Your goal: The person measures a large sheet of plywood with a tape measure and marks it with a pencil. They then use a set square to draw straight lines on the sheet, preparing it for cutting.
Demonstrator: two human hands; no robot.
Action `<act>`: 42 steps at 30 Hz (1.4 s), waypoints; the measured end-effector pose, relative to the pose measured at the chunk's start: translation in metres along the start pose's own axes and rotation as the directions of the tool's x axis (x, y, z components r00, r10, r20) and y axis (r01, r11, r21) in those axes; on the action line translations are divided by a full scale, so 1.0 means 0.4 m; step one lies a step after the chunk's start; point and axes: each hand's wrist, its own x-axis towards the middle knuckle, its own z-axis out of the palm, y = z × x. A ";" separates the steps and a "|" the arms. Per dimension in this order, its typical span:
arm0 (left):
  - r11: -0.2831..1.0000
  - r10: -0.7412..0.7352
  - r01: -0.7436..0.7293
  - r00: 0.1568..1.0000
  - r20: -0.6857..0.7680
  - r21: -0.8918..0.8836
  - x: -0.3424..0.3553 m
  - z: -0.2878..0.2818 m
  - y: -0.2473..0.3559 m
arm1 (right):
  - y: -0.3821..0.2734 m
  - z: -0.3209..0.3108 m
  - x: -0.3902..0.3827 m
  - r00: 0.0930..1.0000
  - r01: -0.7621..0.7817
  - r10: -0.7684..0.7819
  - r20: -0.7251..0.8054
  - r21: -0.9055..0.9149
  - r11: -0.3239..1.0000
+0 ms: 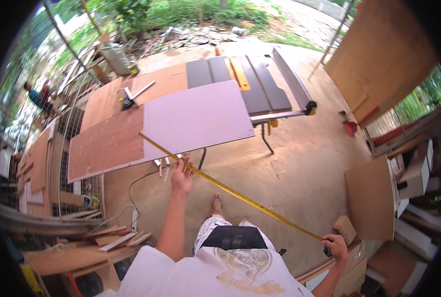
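A yellow tape measure [240, 196] is pulled out in a long slanting line across the front of my body. Its far end lies on the pale pink-and-brown panel [195, 119], near the line where the two colours meet. My left hand [182, 177] holds the blade just off the panel's near edge, fingers curled up around it. At the lower right, my right hand [335, 246] grips the dark case of the tape measure, which is partly hidden by the fingers. The panel rests over a worktable beside a table saw [270, 89].
A combination square [131, 98] lies on the plywood behind the panel. The saw's fence [292, 74] sticks out at the right. Wood offcuts [124, 240] are piled lower left, a cable [134, 190] trails on the floor, and boards [371, 198] lean at right. A person [37, 96] is far left.
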 end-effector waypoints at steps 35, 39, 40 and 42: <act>0.646 -0.531 0.192 0.808 0.255 0.738 -0.083 0.332 -0.473 | 0.210 0.362 -0.155 0.903 -0.416 0.376 0.206 0.636 0.650; 0.452 -0.694 0.174 0.685 0.222 0.875 -0.279 0.288 -0.501 | 0.152 0.438 -0.112 0.931 -0.339 0.333 0.153 0.703 0.625; 0.356 -0.764 0.145 0.614 0.198 0.923 -0.344 0.290 -0.502 | 0.126 0.457 -0.093 0.932 -0.331 0.325 0.159 0.739 0.587; 0.228 -0.880 0.061 0.440 0.179 0.972 -0.425 0.261 -0.512 | 0.060 0.488 -0.038 0.946 -0.295 0.277 0.166 0.795 0.531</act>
